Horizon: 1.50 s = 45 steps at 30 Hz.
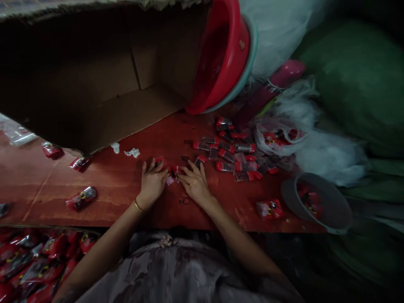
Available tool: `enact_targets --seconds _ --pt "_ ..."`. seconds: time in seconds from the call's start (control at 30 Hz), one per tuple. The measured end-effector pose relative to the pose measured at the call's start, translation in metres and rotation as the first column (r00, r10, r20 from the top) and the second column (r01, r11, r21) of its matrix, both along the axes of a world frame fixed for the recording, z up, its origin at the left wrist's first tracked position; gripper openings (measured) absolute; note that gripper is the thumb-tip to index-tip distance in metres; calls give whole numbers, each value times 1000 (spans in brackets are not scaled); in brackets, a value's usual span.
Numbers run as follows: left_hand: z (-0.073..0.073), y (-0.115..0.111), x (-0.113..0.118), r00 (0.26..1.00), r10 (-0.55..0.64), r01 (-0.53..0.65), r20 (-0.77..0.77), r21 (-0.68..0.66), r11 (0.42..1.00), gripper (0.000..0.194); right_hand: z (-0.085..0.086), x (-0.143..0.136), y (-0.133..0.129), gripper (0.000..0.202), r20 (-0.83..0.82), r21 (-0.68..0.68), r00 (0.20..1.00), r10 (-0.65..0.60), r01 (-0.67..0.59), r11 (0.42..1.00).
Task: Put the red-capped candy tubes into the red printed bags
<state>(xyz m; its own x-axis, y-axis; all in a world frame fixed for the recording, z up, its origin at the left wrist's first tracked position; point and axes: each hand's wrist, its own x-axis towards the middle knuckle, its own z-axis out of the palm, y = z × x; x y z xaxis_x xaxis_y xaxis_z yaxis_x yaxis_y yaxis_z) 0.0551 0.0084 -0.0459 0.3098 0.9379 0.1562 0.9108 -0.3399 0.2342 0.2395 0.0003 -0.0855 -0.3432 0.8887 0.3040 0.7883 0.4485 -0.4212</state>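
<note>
My left hand [153, 182], with a gold bangle at the wrist, lies low over the red tabletop [126, 214]. Its fingers are spread, and the fingertips meet the left side of a small red and clear item [172, 173]. On the item's right side are the fingertips of my right hand [195, 183], also with fingers apart. What the thumbs touch is too blurred to tell. Small red-ended clear packets [244, 166] lie in a loose pile to the right of my right hand. A dark ring-like object [184, 201] rests between my wrists.
A large open cardboard box [142, 109] stands at the back left, beside nested red and teal basins [235, 54]. A grey bowl [334, 206] holds red packets at the right edge. Red packages [41, 261] fill the lower left. A pink bottle [285, 73] leans behind the pile.
</note>
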Motion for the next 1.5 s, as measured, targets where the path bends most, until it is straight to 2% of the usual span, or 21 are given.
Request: enact_targets --seconds 0.13,0.23,0.27,0.33,0.43,0.5,0.57,0.63,0.7,0.83,0.93,1.0,1.03,1.1,1.17,1.23,1.3,1.4,1.43,1.5 --pt "8 -4 2 996 7 -11 85 49 999 29 5 4 -4 25 -37 89 998 -60 63 994" --pt "21 -12 9 955 56 -82 292 78 994 32 16 7 -6 25 -33 152 993 -112 116 982" --pt "26 -13 13 921 81 -101 380 32 994 33 21 7 -8 25 -25 172 994 -111 114 978" --pt "32 -13 21 825 154 -85 544 -151 985 36 29 7 -12 26 -25 221 996 -80 83 972" --pt "33 -6 32 599 285 18 748 -368 930 33 35 3 -18 24 -132 242 988 -85 116 963" --pt "32 -1 37 450 341 46 825 -403 914 29 35 0 -21 31 -324 143 929 -177 233 962" --pt "31 0 41 359 374 33 855 -413 910 26 34 -3 -24 46 -543 -58 799 -258 271 961" --pt "31 -3 44 339 379 31 861 -413 910 24 32 -5 -25 40 -670 -247 679 -301 179 952" --pt "29 -8 47 345 365 41 865 -402 915 24 32 -8 -26 28 -695 -344 637 -332 110 932" --pt "25 -14 53 322 388 13 864 -414 910 24 31 -15 -27 37 -676 -321 637 -369 196 927" --pt "21 -14 56 206 486 10 850 -498 867 30 30 -17 -26 38 -636 -277 674 -375 254 927" --pt "20 -12 56 88 563 79 822 -569 819 38 30 -16 -24 36 -612 -261 707 -353 241 935" --pt "20 -11 55 54 590 124 806 -591 797 40 30 -14 -22 34 -602 -256 725 -334 222 941" --pt "20 -9 53 59 610 184 790 -609 771 38 30 -9 -19 32 -578 -246 762 -291 177 953" --pt "21 -6 50 89 604 187 792 -609 771 33 32 -4 -14 34 -542 -245 796 -268 155 957" --pt "23 -2 49 70 622 156 780 -624 765 32 35 3 -8 40 -461 -255 830 -313 214 943" --pt "26 3 50 8 666 140 746 -660 738 34 39 9 1 44 -262 -279 853 -451 380 882" --pt "32 11 52 -105 730 207 675 -704 680 37 40 15 18 46 135 -262 760 -635 646 717" --pt "33 12 53 -136 750 256 647 -709 658 38 39 16 22 46 210 -249 732 -649 682 688" --pt "36 14 53 -178 786 353 592 -707 613 38 34 16 27 41 235 -234 739 -632 674 701"
